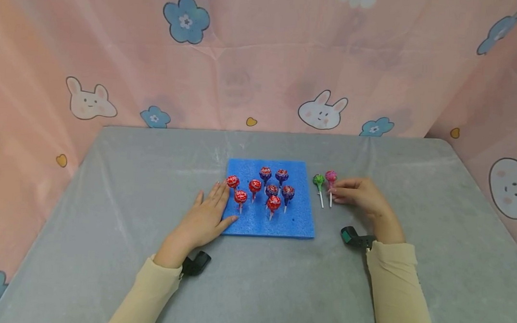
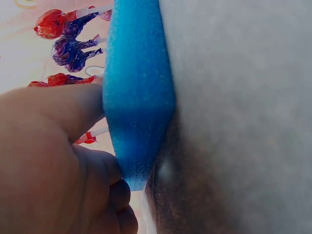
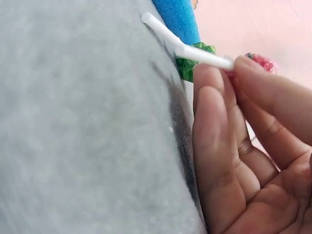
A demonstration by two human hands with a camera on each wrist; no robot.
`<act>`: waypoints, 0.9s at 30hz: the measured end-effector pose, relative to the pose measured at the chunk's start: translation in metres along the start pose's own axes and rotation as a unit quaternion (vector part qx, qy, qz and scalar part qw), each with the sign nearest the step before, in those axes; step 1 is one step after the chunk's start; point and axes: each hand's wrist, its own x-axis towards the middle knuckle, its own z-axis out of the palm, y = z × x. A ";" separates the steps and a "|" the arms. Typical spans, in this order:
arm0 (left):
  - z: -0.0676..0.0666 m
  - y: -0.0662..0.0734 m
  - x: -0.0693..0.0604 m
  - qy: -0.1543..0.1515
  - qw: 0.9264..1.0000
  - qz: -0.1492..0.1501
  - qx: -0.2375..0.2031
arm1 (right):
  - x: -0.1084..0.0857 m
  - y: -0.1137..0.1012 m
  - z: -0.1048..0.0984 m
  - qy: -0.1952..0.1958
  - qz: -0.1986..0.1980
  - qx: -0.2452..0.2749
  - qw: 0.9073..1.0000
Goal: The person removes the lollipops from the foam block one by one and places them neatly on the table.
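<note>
A blue foam block (image 1: 255,226) lies flat on the table with several red and purple wrapped lollipops standing in it by their sticks. My left hand (image 1: 204,222) rests with straight fingers along the block's left edge, the thumb over its front left corner. To the right of the block, my right hand (image 1: 361,197) pinches a pink lollipop (image 1: 331,176) by its white stick between thumb and fingers. Beside it on the table lies a green lollipop (image 1: 319,180). In the right wrist view, the pinched stick (image 3: 204,56) shows clearly, while fingers partly cover the pink head.
A grey cloth-covered table (image 1: 279,287) extends around the block on every side. Behind it hangs a pink curtain (image 1: 245,60) printed with rabbits and flowers. Each wrist carries a small black camera, such as the one by the right sleeve (image 1: 392,268).
</note>
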 end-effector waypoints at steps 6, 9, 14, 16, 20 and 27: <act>0.000 -0.001 0.001 0.005 1.000 0.002 -0.002 | -0.001 0.002 0.000 0.012 0.015 0.016 1.000; 0.001 -0.001 0.001 0.003 1.000 0.000 -0.002 | -0.001 0.001 0.001 0.022 0.033 0.016 0.999; 0.001 0.000 0.000 -0.002 1.000 -0.003 -0.001 | -0.001 -0.001 0.003 0.029 0.047 -0.002 0.998; 0.000 0.000 0.000 -0.004 1.000 -0.004 -0.001 | 0.000 0.000 0.004 0.030 0.049 -0.006 0.998; 0.000 0.000 0.000 -0.007 1.000 -0.006 -0.001 | 0.001 0.001 0.004 0.034 0.055 -0.004 0.998; 0.000 0.000 0.001 -0.010 1.000 -0.006 -0.003 | 0.002 0.001 0.005 0.050 0.066 -0.026 0.996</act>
